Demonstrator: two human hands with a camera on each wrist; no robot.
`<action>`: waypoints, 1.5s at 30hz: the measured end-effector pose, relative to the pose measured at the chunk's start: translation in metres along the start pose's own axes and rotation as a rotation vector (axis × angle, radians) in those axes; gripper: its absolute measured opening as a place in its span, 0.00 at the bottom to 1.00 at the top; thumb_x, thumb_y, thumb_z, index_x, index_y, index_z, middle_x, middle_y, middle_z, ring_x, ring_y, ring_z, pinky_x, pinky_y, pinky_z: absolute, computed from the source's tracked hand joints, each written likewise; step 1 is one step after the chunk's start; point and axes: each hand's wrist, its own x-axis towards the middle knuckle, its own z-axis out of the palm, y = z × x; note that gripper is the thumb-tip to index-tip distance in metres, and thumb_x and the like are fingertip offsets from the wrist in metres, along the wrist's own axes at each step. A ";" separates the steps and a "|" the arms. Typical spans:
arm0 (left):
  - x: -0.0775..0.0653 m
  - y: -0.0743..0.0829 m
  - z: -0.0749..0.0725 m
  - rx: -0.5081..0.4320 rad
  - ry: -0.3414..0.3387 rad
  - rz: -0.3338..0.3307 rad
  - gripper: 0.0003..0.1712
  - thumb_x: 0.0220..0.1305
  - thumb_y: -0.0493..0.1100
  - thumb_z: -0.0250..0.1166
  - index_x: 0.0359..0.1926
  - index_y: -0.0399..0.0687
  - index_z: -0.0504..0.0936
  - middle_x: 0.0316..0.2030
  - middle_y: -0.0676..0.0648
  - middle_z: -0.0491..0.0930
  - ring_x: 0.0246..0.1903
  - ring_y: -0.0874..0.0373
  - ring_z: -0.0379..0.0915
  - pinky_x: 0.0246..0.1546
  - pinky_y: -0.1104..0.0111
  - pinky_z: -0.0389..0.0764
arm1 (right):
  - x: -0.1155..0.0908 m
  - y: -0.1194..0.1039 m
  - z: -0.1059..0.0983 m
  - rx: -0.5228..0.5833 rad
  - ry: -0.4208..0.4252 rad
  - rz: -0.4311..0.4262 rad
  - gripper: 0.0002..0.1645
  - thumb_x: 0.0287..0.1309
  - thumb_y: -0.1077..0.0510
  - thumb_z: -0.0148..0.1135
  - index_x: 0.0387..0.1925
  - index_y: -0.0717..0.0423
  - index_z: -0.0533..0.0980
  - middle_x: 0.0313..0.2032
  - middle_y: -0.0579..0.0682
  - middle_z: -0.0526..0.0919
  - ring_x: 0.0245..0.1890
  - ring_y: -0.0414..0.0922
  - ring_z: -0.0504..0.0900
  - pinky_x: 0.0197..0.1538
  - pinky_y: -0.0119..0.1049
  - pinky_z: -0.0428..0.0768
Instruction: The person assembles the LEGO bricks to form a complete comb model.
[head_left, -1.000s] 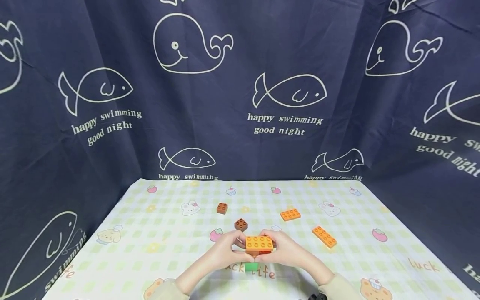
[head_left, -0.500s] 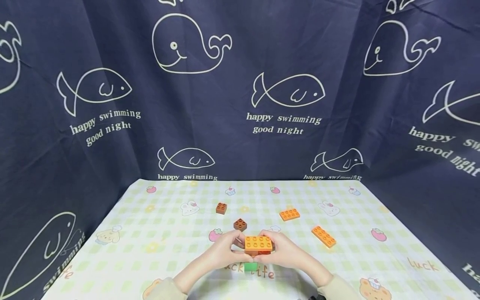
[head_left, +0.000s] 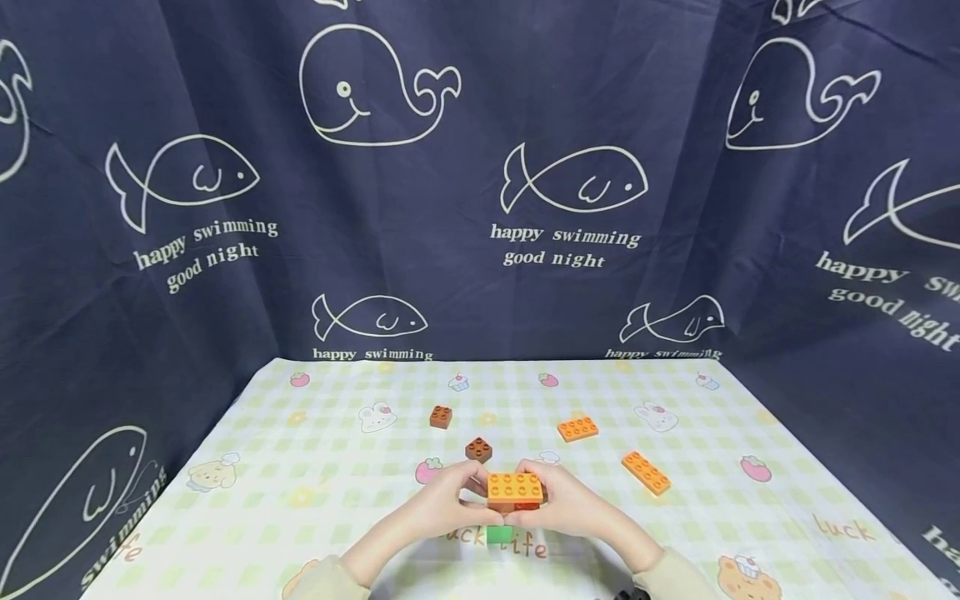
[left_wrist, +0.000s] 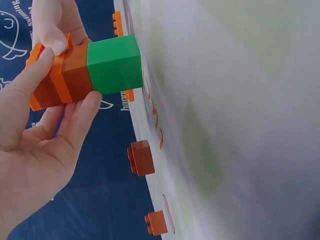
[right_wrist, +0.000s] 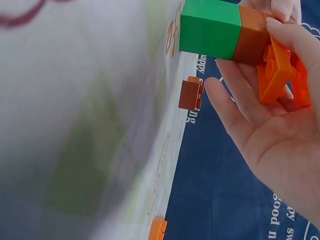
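A stack of toy building bricks stands on the cloth, a green brick (head_left: pixel 498 534) at its base. Above the green one sits a brown brick (left_wrist: pixel 76 72), with thin orange bricks and another brown brick higher up. A flat orange brick (head_left: pixel 515 487) with studs tops the stack. My left hand (head_left: pixel 447 504) grips the stack from the left, thumb on the near side and fingers behind. From the right, my right hand (head_left: pixel 567 502) holds the upper orange layers, its thumb near the left thumb. The hands partly hide the middle layers.
Two loose brown bricks, one nearer (head_left: pixel 478 450) and one farther (head_left: pixel 441 417), lie beyond the hands. Two flat orange bricks lie to the right, one farther back (head_left: pixel 577 429) and one nearer (head_left: pixel 646 472). A dark blue curtain (head_left: pixel 465 208) hangs behind the table.
The head view has shifted very slightly. Both hands keep their hold on the brick stack, with hardly any visible motion, and the loose bricks stay where they were.
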 end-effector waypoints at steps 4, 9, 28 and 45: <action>-0.002 0.001 -0.001 0.004 -0.009 0.013 0.17 0.53 0.45 0.71 0.41 0.47 0.75 0.44 0.49 0.77 0.45 0.61 0.76 0.40 0.78 0.81 | 0.000 0.000 -0.001 0.000 0.004 0.002 0.17 0.50 0.49 0.69 0.36 0.48 0.71 0.30 0.42 0.80 0.28 0.32 0.74 0.35 0.27 0.76; -0.004 0.001 -0.006 0.047 -0.039 0.016 0.19 0.54 0.47 0.70 0.46 0.49 0.77 0.45 0.51 0.78 0.46 0.61 0.76 0.41 0.77 0.80 | 0.001 -0.001 -0.001 -0.008 0.008 0.015 0.17 0.49 0.49 0.70 0.36 0.47 0.71 0.30 0.41 0.80 0.28 0.33 0.73 0.34 0.27 0.75; 0.013 -0.006 -0.025 0.188 0.188 0.017 0.12 0.64 0.45 0.61 0.45 0.45 0.80 0.42 0.47 0.83 0.37 0.59 0.78 0.38 0.74 0.79 | 0.001 -0.005 0.000 -0.074 0.011 0.070 0.20 0.49 0.47 0.69 0.37 0.49 0.70 0.29 0.39 0.79 0.28 0.33 0.75 0.33 0.28 0.75; 0.033 -0.009 -0.028 0.257 0.427 -0.064 0.09 0.57 0.41 0.67 0.38 0.43 0.80 0.35 0.46 0.82 0.34 0.58 0.77 0.36 0.68 0.80 | 0.000 -0.006 -0.001 -0.082 0.001 0.133 0.23 0.50 0.44 0.68 0.40 0.50 0.70 0.31 0.39 0.79 0.30 0.34 0.75 0.34 0.28 0.74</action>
